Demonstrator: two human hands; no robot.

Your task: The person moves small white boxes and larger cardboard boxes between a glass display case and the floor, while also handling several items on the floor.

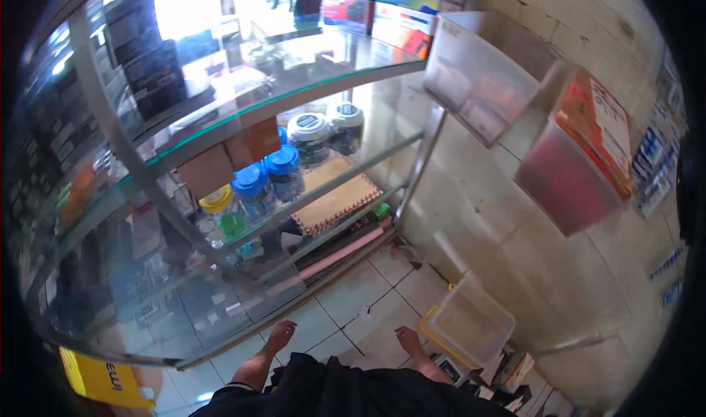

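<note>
My left hand (281, 335) is held out low over the tiled floor, in front of the glass display cabinet (294, 84). Its fingers are loosely bent and somewhat apart, and I see nothing in them. On the other side of my dark clothing, my right hand (408, 338) hangs at a similar height with its fingers loosely curled, also without a visible object. Nearest to the right hand is a clear plastic bin with a yellow rim (474, 321), standing by the wall. Neither hand touches the cabinet or the bin.
Jars with blue lids (254, 185), white-lidded jars (309, 134) and a tan envelope (338, 193) fill the cabinet shelves. Translucent bins (478, 79) are at the right wall, one with an orange package (596, 123). A yellow bag (103, 379) lies lower left. Boxes (511, 373) crowd the lower right.
</note>
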